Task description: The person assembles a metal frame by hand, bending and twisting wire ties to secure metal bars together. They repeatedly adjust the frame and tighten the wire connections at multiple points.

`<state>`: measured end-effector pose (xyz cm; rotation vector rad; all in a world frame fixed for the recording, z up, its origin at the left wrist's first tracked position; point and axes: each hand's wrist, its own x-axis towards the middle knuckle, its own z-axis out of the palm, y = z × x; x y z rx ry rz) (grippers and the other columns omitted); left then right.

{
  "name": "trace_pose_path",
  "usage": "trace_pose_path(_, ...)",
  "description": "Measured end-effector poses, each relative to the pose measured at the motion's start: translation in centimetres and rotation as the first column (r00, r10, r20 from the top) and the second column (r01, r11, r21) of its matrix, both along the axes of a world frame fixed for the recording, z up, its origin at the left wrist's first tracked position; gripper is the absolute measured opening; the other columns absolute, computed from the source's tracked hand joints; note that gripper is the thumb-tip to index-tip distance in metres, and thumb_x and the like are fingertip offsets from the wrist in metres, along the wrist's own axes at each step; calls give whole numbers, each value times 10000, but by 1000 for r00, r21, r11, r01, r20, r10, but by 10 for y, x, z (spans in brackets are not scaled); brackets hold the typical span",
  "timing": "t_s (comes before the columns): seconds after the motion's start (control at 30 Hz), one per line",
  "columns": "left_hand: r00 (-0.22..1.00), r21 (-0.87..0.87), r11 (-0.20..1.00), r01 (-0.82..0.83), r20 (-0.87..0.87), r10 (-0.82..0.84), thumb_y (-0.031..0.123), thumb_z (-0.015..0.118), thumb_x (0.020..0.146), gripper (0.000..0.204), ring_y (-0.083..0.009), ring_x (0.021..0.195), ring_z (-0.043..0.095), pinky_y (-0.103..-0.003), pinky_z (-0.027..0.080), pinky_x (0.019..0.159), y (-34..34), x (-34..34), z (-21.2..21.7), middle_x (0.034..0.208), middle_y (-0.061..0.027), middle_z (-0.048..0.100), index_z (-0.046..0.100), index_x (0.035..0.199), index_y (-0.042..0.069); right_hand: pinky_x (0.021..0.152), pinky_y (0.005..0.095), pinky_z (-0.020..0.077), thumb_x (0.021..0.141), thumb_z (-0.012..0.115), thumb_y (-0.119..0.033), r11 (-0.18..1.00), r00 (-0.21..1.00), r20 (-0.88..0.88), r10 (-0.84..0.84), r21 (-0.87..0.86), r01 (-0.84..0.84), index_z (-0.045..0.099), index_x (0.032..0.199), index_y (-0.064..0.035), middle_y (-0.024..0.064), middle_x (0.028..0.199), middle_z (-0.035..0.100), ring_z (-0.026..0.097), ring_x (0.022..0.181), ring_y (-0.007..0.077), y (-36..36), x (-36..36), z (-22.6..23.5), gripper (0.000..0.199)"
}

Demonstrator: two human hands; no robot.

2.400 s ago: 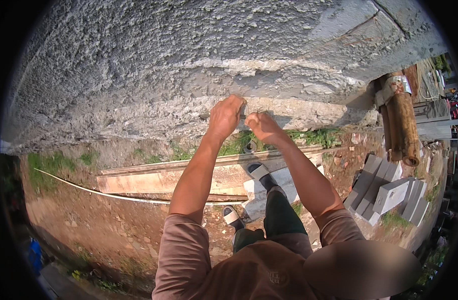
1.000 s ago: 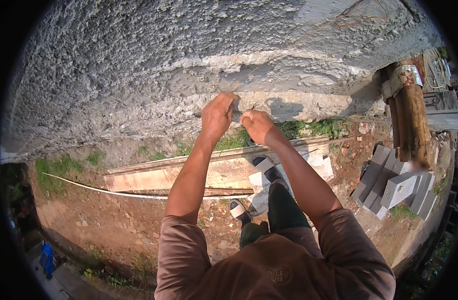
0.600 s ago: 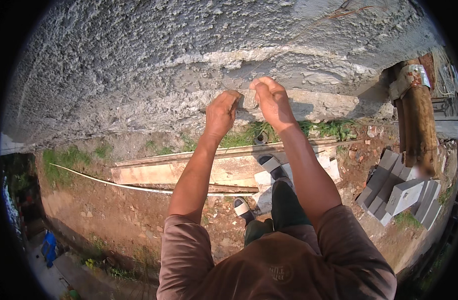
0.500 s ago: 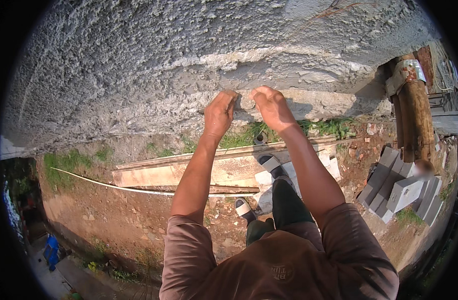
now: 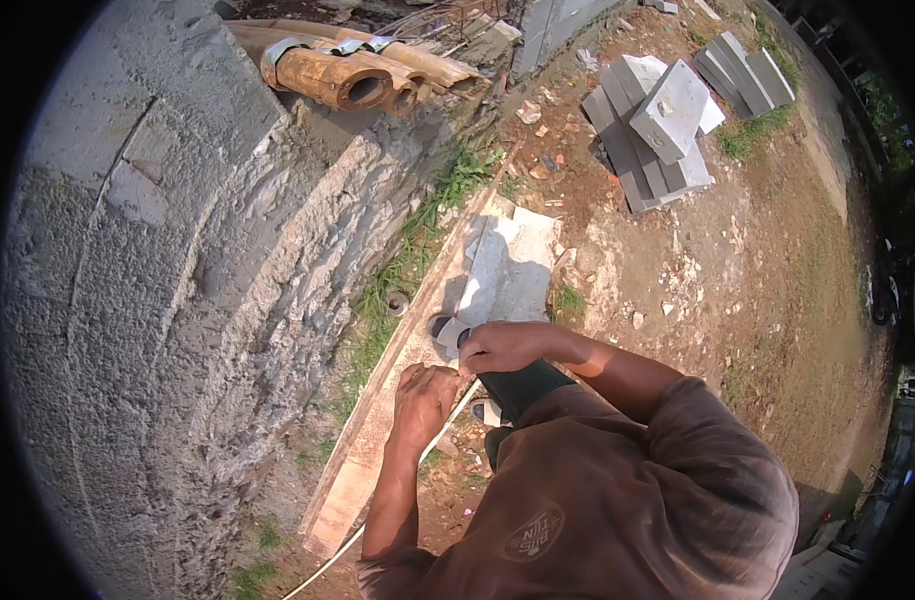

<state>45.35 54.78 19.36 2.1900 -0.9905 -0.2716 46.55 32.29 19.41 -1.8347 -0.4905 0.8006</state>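
The left hand and right hand met in front of the body, the left at about seven o'clock of the right, fingers bent inward and fingertips nearly together. Whether they pinched anything could not be told, since the knuckles hid the gap between them.

A thin pale strip was the thing nearest them; it ran in from seven o'clock, passed behind the left forearm and ended, as far as it showed, at the hands. Whether the fingers touched it was unclear.

Below, a long wooden plank slanted from seven o'clock up to twelve, partly covered by the left hand and forearm. A foot in a sandal showed just above the hands, and pale slabs lay at one o'clock, partly in shadow.

Between ten and eleven, a short round pipe end sat in the grass at the foot of the rough grey wall, which filled the nine o'clock side. Bamboo poles bound with metal jutted out at eleven. Grey blocks were piled at one o'clock, farther off. The brown shirt blocked the ground towards four and five.
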Motion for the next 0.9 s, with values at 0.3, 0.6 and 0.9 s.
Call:
trace_pose_path(0.3, 992, -204, 976, -73, 89, 93, 124, 612, 861, 85, -341, 802, 600, -430, 458, 749, -88, -43, 29, 852, -127, 645, 608, 837, 42, 650, 289, 474, 892, 635, -318, 949, 951, -85, -297, 84, 304, 623, 1077, -1, 52, 770, 620, 573, 687, 134, -103, -101, 12, 367)
trace_pose_path(0.6, 970, -111, 989, -99, 213, 121, 161, 617, 868, 117, -335, 751, 599, -430, 455, 697, -214, -17, 36, 812, -121, 635, 599, 815, 57, 524, 258, 412, 917, 608, -324, 762, 757, -178, -629, 52, 646, 667, 947, -24, 2, 619, 543, 508, 570, 74, -258, -117, 57, 307)
trace_pose_path(0.9, 870, 310, 929, 202, 379, -315, 315, 568, 901, 251, -269, 1036, 576, -442, 378, 953, -405, 53, 102, 1064, -87, 626, 603, 1010, 92, 618, 393, 452, 927, 550, -351, 745, 672, 449, -589, -21, 667, 660, 879, -55, 144, 745, 621, 604, 694, 326, -456, -109, 88, 319)
